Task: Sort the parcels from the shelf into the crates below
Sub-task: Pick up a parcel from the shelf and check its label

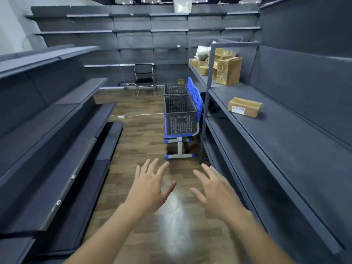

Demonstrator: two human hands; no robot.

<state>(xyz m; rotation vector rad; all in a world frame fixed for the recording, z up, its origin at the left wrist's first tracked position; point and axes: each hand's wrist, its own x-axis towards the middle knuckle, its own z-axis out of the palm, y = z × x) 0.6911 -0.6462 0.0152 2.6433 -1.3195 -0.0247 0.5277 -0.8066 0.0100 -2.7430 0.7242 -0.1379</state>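
My left hand (150, 184) and my right hand (216, 191) are stretched out over the wooden floor, fingers spread, holding nothing. A small cardboard parcel (244, 107) with a white label lies alone on the grey shelf (282, 134) to my right. Farther back on that shelf stands a pile of brown parcels (226, 70) with a white bag (202, 52) behind it. Two dark plastic crates, the near one (180, 115) and the far one (175, 89), sit on blue chairs beside the shelf, well ahead of my hands.
Empty grey shelving (57, 130) lines the left side and the back wall. A black folding chair (144, 78) stands at the far end. A white cable (133, 116) runs across the floor. The aisle between the shelves is narrow.
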